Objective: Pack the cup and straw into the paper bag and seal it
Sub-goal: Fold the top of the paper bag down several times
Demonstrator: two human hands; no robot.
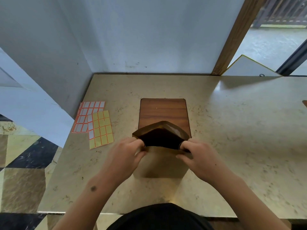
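Observation:
A brown paper bag (163, 161) stands upright on the beige counter (232, 130), its mouth spread wide and dark inside. My left hand (127, 151) pinches the near rim at the bag's left corner. My right hand (196, 155) pinches the near rim at the right corner. The inside of the bag is too dark to make out any contents. No cup or straw shows anywhere in the head view.
A wooden board (163, 112) lies flat just behind the bag. Two sticker sheets, one orange-edged white (86, 117) and one yellow (102, 130), lie at the counter's left. White walls close the back and left. A white panel (249, 67) leans at the back right.

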